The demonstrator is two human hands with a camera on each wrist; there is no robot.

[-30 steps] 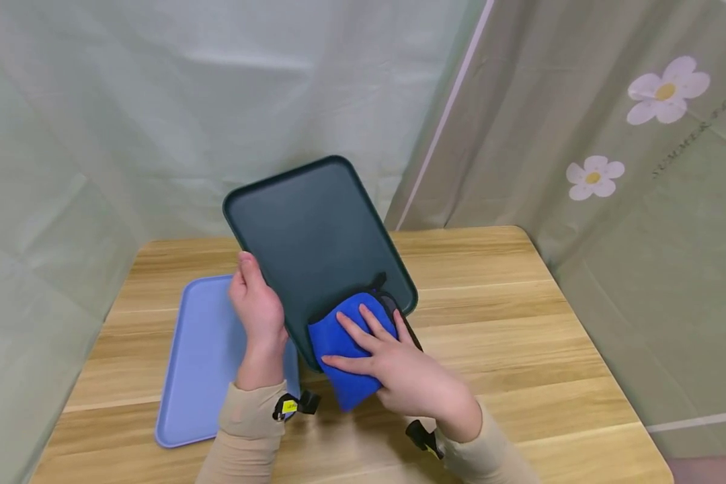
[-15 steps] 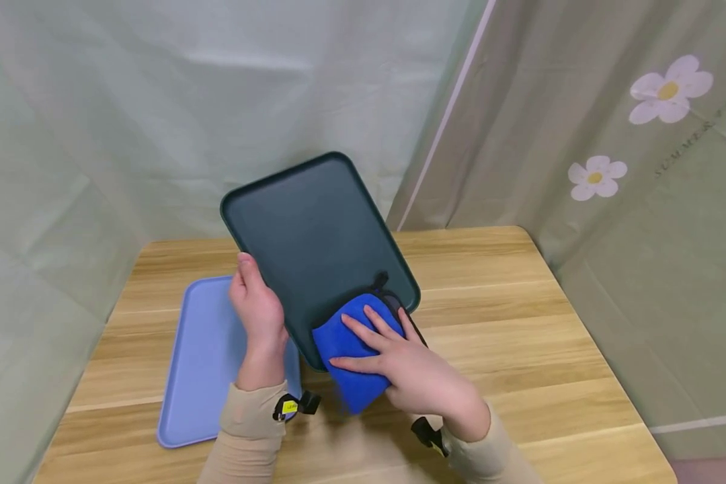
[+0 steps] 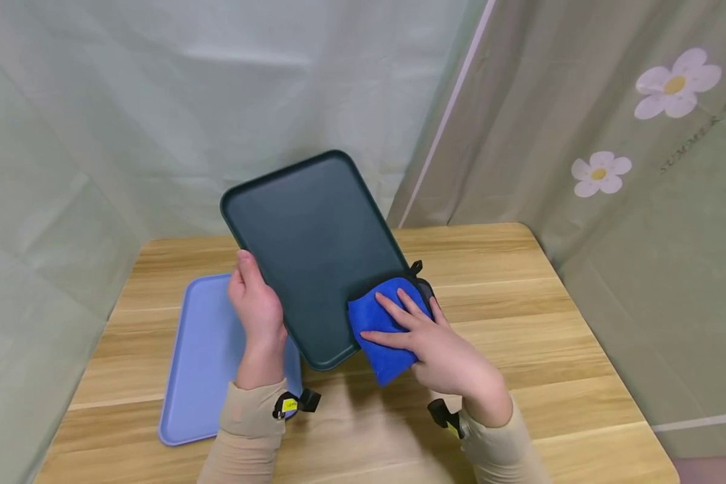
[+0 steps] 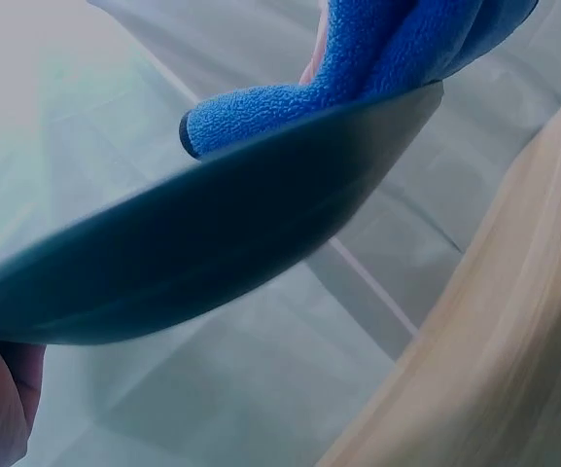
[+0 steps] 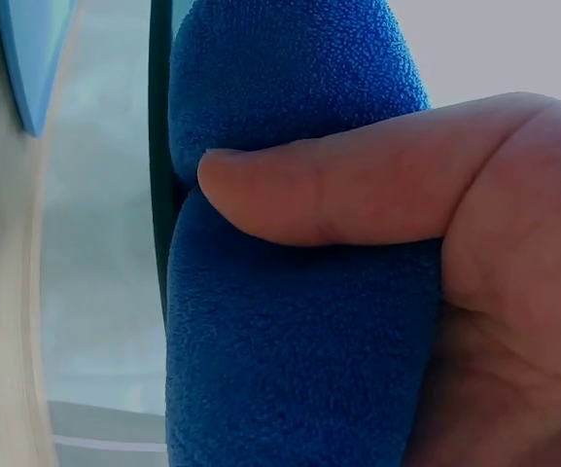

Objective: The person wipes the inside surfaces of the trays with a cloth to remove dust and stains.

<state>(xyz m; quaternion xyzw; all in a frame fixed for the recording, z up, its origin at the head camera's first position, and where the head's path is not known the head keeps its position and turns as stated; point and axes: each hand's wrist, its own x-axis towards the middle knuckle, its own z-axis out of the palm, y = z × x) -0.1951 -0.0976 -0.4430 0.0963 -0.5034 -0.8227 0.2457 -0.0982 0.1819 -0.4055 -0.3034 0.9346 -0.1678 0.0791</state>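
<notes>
My left hand (image 3: pixel 259 306) grips the left edge of a dark green tray (image 3: pixel 314 242), its thumb up along the rim. The tray is raised off the table and tilted. On its lower right part lies a blue cloth (image 3: pixel 387 323) with dark edging and a small black loop. The right hand (image 3: pixel 438 346) holds this cloth against the tray, fingers spread over it. In the right wrist view the thumb (image 5: pixel 329 195) presses into a fold of the fluffy cloth. Seen from the left wrist, the cloth wraps over the tray's far rim, while the left fingers are mostly hidden.
A light blue tray (image 3: pixel 199 363) lies flat on the wooden table (image 3: pixel 520 356), partly under the left forearm and the raised tray. Pale curtains (image 3: pixel 175 121) hang behind the table, with flower prints on the right one.
My right hand has slid the cloth to the right and slightly up, towards the tray's right edge. More of the tray's lower left corner shows. The left hand has hardly moved.
</notes>
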